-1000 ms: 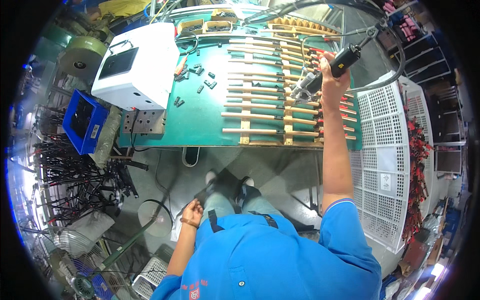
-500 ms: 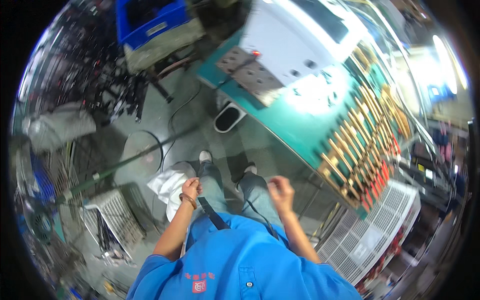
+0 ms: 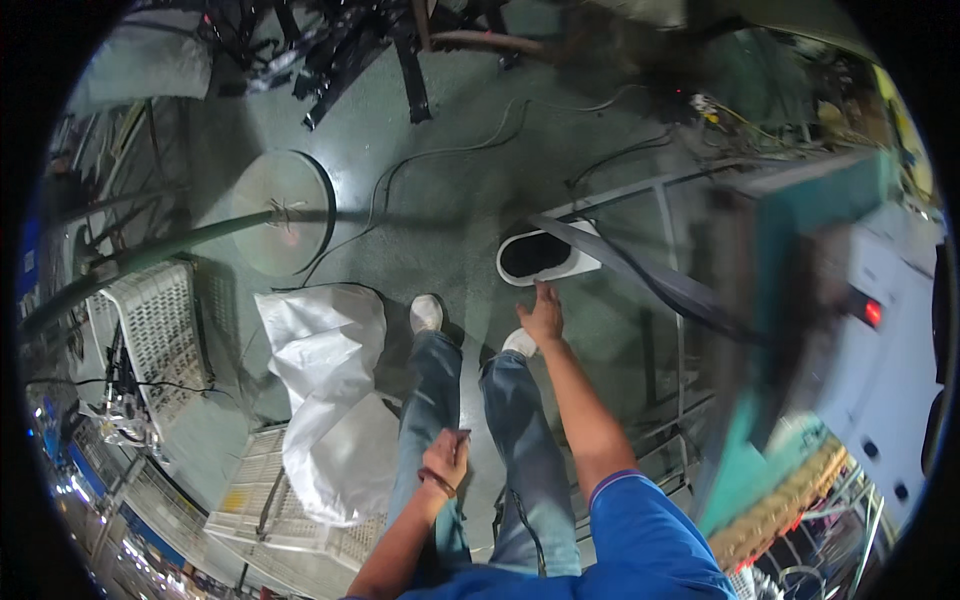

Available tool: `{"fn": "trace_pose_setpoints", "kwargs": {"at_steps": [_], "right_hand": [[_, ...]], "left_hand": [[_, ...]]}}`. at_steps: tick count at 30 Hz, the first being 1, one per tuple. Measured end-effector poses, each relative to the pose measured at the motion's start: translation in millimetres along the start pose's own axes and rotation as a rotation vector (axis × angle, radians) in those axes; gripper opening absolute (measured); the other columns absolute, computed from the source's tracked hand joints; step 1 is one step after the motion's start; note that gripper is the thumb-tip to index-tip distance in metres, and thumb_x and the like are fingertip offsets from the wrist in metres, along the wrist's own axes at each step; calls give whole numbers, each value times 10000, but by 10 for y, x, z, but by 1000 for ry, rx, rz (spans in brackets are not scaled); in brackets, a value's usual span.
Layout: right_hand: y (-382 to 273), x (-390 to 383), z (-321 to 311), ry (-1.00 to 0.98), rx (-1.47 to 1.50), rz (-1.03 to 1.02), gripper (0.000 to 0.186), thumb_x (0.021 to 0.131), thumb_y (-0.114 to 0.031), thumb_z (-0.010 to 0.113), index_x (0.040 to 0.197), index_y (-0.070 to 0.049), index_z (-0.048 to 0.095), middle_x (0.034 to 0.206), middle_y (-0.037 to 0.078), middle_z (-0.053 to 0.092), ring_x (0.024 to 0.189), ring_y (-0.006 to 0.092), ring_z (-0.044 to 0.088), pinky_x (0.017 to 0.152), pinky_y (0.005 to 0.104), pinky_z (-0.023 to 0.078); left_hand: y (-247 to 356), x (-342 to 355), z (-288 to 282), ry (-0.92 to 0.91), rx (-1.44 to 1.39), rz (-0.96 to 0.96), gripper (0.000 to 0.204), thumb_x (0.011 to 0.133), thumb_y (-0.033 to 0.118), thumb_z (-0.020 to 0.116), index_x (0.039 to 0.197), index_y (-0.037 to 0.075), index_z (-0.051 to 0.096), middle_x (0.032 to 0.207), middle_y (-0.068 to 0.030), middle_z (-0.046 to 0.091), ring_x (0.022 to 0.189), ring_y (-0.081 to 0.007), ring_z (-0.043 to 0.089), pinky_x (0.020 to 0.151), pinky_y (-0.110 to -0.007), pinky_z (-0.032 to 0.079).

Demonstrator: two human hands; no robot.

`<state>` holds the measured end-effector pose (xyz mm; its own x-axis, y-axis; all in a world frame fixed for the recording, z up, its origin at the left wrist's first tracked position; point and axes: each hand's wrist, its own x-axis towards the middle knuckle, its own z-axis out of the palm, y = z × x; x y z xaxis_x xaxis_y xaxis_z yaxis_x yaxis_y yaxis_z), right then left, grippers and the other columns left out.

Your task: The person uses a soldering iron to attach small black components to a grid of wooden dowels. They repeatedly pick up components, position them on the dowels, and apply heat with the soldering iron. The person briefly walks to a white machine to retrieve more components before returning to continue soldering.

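Observation:
My left hand (image 3: 447, 460) is closed in front of my left leg. A small dark edge shows at its fingertips; I cannot make out what it is. My right hand (image 3: 542, 316) is stretched forward over my right shoe with its fingers extended and nothing visible in them. Its fingertips are nearest to a white-rimmed oval object (image 3: 578, 266) with a dark middle, low beside the table frame. Whether they touch it, I cannot tell. Left of my legs lies a large crumpled white sack (image 3: 335, 400).
A green-topped table (image 3: 735, 470) with a pale machine housing (image 3: 890, 320) stands at the right. White plastic baskets (image 3: 165, 330) and a round stand base (image 3: 285, 215) are at the left. A cable (image 3: 440, 155) crosses the floor toward black strips (image 3: 410, 80).
My view has swung right and lower, so the table now lies at the far right edge. My right hand has reached forward toward the oval object; my left stays closed near my legs.

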<state>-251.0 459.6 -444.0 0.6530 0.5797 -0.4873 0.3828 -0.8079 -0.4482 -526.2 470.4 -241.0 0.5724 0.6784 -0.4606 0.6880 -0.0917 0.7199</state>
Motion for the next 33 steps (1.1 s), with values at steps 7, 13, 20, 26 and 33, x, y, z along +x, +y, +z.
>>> {"fn": "trace_pose_setpoints", "kwargs": {"at_steps": [7, 13, 20, 26, 33], "right_hand": [[685, 1385, 1132, -47, -239, 233, 907, 659, -375, 770, 1410, -151, 313, 1450, 220, 208, 1236, 459, 317, 933, 502, 426], [819, 1401, 1597, 154, -360, 220, 848, 636, -347, 799, 1343, -136, 380, 1418, 222, 213, 1250, 459, 284, 919, 517, 433], [721, 1568, 1557, 182, -323, 436, 729, 653, -166, 808, 1256, -58, 412, 1353, 210, 255, 1187, 423, 325, 844, 422, 516], [943, 1652, 1517, 239, -325, 375, 574, 676, -104, 761, 1185, -82, 496, 1301, 169, 349, 1034, 396, 475, 779, 440, 531], [1696, 1606, 1326, 367, 281, 151, 410, 699, -68, 681, 1090, -87, 559, 937, 97, 582, 766, 252, 599, 571, 366, 479]], "left_hand": [[-281, 327, 196, -80, -100, -31, 183, 730, -42, 604, 896, 34, 606, 848, -110, 643, 731, -278, 640, 625, -342, 512], [-98, 604, 39, -75, -322, -301, 146, 757, -73, 614, 877, 9, 631, 813, -110, 661, 711, -226, 650, 623, -290, 508], [-37, 808, -57, -97, -438, -444, 99, 822, -43, 584, 902, -11, 633, 829, -95, 652, 749, -157, 635, 696, -266, 497], [-18, 883, -27, -140, -436, -509, 128, 816, -42, 613, 937, -7, 635, 826, -92, 655, 741, -137, 642, 662, -249, 501], [-87, 772, 138, -217, -481, -535, 151, 821, -32, 628, 968, 2, 631, 825, -90, 660, 681, -107, 630, 617, -230, 493]]}}
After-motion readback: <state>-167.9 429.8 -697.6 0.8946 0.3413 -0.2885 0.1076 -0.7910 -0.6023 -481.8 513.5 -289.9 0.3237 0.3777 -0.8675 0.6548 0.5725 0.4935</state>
